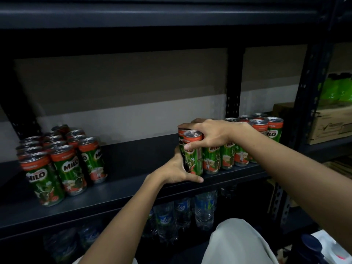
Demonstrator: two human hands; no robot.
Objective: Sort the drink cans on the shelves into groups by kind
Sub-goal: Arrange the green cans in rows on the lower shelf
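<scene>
taking the black shelf board (133,195) as my landmark and reading it left to right: at its left end stands a tight cluster of milo cans (62,161), all upright, green bodies with orange tops, near the front edge. the middle of the board is bare dark surface. right of that middle stands the second cluster of milo cans (238,145), also upright, running back toward the black upright post (233,82) and on to the board's right end.

both my hands are at the left end of that right cluster. my left hand (177,170) comes up from below the board's front edge, fingers curled round the lower body of the front milo can (193,153), thumb lying along the edge of the board under it. my right hand (211,134) reaches over from the right and clamps down from above, fingers wrapped over the rims of that can and the one behind it, thumb pressed on the front can's side. whether the can's base is touching the board or just off it i cannot tell.

the relation that matters: the can's long axis is vertical, and the other group lies well apart to the left along the same board. my left hand is the nearer one to that side, so i judge the carry goes leftward, can kept upright.
</scene>
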